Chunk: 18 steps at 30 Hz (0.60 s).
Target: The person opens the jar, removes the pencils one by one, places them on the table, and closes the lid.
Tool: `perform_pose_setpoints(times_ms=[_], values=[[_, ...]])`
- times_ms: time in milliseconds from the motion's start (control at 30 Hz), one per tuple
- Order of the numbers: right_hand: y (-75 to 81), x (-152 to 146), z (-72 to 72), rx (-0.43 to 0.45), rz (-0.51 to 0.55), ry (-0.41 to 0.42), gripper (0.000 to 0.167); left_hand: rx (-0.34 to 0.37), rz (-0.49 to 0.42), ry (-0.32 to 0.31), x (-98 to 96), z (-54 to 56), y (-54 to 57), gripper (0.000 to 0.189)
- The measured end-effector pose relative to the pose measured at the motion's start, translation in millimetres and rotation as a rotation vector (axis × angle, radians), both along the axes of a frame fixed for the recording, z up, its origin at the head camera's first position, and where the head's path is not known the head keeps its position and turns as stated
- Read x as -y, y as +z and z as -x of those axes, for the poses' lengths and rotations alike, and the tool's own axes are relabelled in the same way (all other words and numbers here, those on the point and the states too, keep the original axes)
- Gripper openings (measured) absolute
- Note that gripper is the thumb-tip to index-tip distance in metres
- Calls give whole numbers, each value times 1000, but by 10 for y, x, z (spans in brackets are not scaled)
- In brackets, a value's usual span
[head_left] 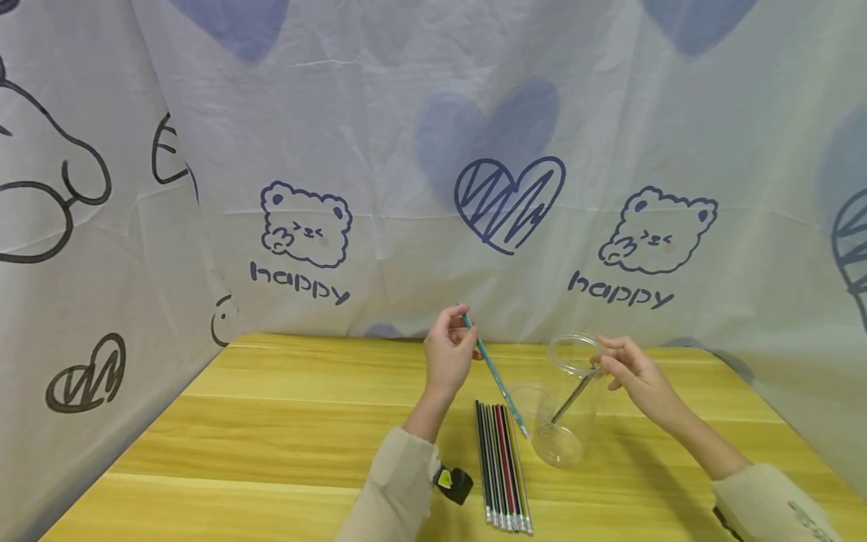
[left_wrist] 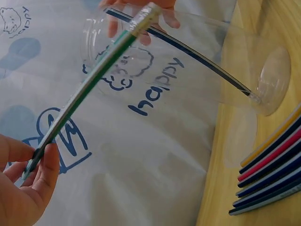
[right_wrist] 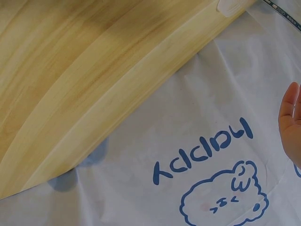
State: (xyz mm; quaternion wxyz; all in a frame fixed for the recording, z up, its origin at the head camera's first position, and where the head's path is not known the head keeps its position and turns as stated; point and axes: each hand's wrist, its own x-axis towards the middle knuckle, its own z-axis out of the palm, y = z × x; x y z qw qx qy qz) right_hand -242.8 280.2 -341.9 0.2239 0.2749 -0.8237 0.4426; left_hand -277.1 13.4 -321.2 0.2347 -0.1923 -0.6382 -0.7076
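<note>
Between the thumb and fingers of my left hand (head_left: 450, 354), a teal pencil (head_left: 497, 380) is pinched near one end. It slants down to the right, and its eraser end points toward the clear plastic jar (head_left: 588, 414). My right hand (head_left: 633, 373) grips the jar at the right of its rim; part of the fingers shows through the wall in the left wrist view. Inside the jar, a dark pencil (head_left: 572, 399) leans with its top near the right fingers. A row of several pencils (head_left: 501, 467), mostly dark with a red one, lies left of the jar.
A clear round disc (left_wrist: 241, 136) lies on the wooden table (head_left: 271, 421) beside the jar. White cloth (head_left: 406, 263) printed with hearts and bears hangs behind the table's back edge. A black device (head_left: 455, 483) sits at the left cuff, close to the pencil row.
</note>
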Motion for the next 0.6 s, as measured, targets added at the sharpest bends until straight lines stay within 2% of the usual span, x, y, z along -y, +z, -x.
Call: perform_pose_setpoints(times_ms=[200, 400, 600], values=[[-6, -4, 13, -8, 0, 7, 27, 107, 64, -34, 23, 55, -94, 33], [-19, -10, 32, -5, -1, 4, 27, 155, 111, -52, 56, 120, -241, 39], [-16, -9, 24, -16, 9, 10, 27, 222, 167, -42, 86, 173, -406, 47]])
